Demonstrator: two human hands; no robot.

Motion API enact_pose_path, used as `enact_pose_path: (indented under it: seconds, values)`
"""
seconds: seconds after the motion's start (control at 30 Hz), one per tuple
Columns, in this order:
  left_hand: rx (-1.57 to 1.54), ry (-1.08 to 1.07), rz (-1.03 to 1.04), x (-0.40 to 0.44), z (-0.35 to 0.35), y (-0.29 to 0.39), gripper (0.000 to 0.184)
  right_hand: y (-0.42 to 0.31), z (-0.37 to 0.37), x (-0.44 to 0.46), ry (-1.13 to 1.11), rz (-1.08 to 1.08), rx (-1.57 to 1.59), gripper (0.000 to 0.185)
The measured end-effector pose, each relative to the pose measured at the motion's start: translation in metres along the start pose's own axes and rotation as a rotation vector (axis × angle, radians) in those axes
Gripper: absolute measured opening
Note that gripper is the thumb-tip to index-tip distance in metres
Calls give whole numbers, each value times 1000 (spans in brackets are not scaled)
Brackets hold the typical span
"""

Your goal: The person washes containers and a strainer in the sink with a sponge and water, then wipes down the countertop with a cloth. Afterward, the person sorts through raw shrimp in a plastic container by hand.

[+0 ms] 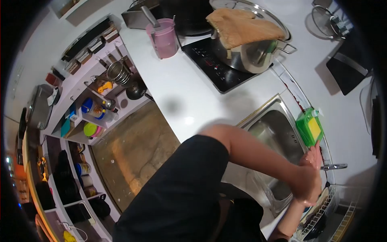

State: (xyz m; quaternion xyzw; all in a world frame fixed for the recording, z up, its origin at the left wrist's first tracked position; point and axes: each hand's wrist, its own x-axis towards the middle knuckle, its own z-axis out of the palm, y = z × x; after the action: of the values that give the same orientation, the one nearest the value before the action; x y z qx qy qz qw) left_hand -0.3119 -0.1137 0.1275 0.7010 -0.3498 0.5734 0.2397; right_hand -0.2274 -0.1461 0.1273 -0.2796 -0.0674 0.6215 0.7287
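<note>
My left hand (308, 183) is bent over my right hand near the sink's right edge, its fingers curled and partly hidden. From beneath it, the fingers of my right hand (313, 157) stretch out, wet and shiny, close to a green bottle with a yellow label (314, 131). Whether the fingertips touch the bottle is not clear. The steel sink (278, 125) lies below my left forearm. A metal faucet (334, 166) sticks out just right of my hands.
A steel pot (258, 56) with a tan mitt (242, 28) on it sits on a black cooktop (213, 68). A pink pitcher (165, 42) stands left of it. A wire rack (322, 211) is at lower right; shelves (121, 103) with utensils are at left.
</note>
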Motion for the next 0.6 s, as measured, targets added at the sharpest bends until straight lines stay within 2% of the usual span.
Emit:
enact_pose_path:
  seconds: [0.03, 0.07, 0.13, 0.17, 0.27, 0.3, 0.4, 0.5, 0.57, 0.6]
  values:
    - [36, -35, 174, -5, 7, -3, 25, -9, 5, 1, -194, 307, 149, 51]
    - [71, -73, 349, -13, 11, -5, 21, -11, 10, 3, -65, 319, 37, 52]
    - [102, -183, 348, -25, 7, -2, 18, -9, 26, 7, 193, 333, -192, 52]
    - [116, -236, 349, -31, 5, -2, 16, -11, 17, 14, 243, 374, -302, 53]
    - [180, -643, 451, -42, -6, -4, 12, 11, 32, 25, 513, 313, -753, 52]
    - [14, -638, 402, -75, 35, -12, 11, 16, 29, 29, 491, 303, -810, 52]
    - [52, -609, 429, -104, 53, -20, 11, 30, 11, 43, 530, 227, -990, 52]
    - [111, -927, 339, -95, 20, -9, 15, 39, -18, 55, 581, 194, -1234, 52]
    - [194, -1101, 465, -105, 36, -13, 10, 42, -47, 65, 554, 101, -1607, 52]
    - [238, -1190, 528, -111, 42, -14, 13, 44, -64, 71, 531, 47, -1793, 53]
